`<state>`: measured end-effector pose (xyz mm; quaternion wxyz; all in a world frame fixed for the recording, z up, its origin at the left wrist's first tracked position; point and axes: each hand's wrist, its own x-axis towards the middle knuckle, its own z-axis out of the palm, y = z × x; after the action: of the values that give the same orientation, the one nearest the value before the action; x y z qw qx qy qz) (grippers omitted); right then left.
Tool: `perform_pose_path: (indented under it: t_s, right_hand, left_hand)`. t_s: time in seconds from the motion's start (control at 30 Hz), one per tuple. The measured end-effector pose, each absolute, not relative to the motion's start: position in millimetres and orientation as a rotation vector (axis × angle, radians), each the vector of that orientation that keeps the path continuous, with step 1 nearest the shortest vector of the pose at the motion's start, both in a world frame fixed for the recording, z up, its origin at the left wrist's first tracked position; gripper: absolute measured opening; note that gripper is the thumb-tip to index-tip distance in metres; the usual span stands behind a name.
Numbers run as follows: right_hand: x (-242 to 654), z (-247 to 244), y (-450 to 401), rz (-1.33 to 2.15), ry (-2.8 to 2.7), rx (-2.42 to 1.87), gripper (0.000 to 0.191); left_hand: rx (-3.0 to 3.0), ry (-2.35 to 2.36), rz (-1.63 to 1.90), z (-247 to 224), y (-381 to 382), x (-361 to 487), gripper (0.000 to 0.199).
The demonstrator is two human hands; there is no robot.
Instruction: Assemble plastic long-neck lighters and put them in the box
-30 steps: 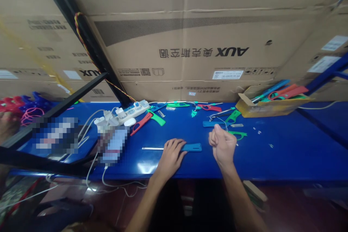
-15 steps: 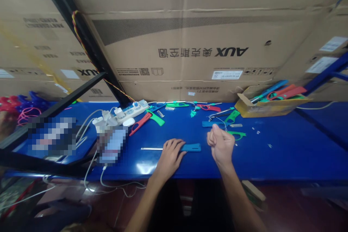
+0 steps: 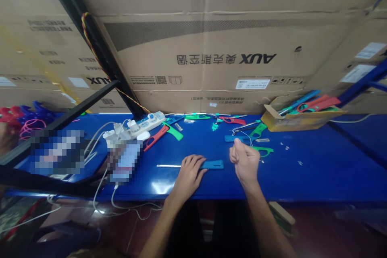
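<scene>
A blue long-neck lighter (image 3: 212, 164) lies on the table with its metal tube pointing left. My left hand (image 3: 190, 171) is closed over its middle, covering the trigger area. Raised to the right of it, my right hand (image 3: 244, 160) forms a fist with the thumb on top; whatever is inside, if anything, is hidden. Just behind that fist are another blue lighter body (image 3: 231, 138), loose white wires (image 3: 250, 136), a clear tube-like part (image 3: 262, 140) and a green trigger-handle piece (image 3: 266, 151).
A yellow carton (image 3: 305, 123) of lighter parts stands back right. More red (image 3: 155, 137) and green (image 3: 174, 131) handles lie along the back. A power strip (image 3: 148, 123), cables and a phone (image 3: 123, 165) occupy the left. A cardboard wall (image 3: 211, 36) rises behind; a black frame (image 3: 54, 127) crosses left.
My right fist has shifted very slightly left. My left hand and the blue lighter have stayed in place.
</scene>
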<state>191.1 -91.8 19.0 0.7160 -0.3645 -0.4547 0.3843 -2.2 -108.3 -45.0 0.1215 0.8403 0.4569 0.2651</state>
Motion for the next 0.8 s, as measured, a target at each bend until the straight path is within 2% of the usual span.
perform_pose_path:
  t_s: [0.43,0.8]
  right_hand:
    - [190.3,17.8,-89.5,0.836,-1.042,-0.899,0.054]
    - [183.7,38.7,-73.5,0.936,-1.224,-1.032,0.056]
  left_hand:
    - [2.46,1.336,0.793,-45.2,-107.6,-2.2,0.03]
    - [2.461,1.332,0.78,-45.2,-107.2,-2.2,0.03]
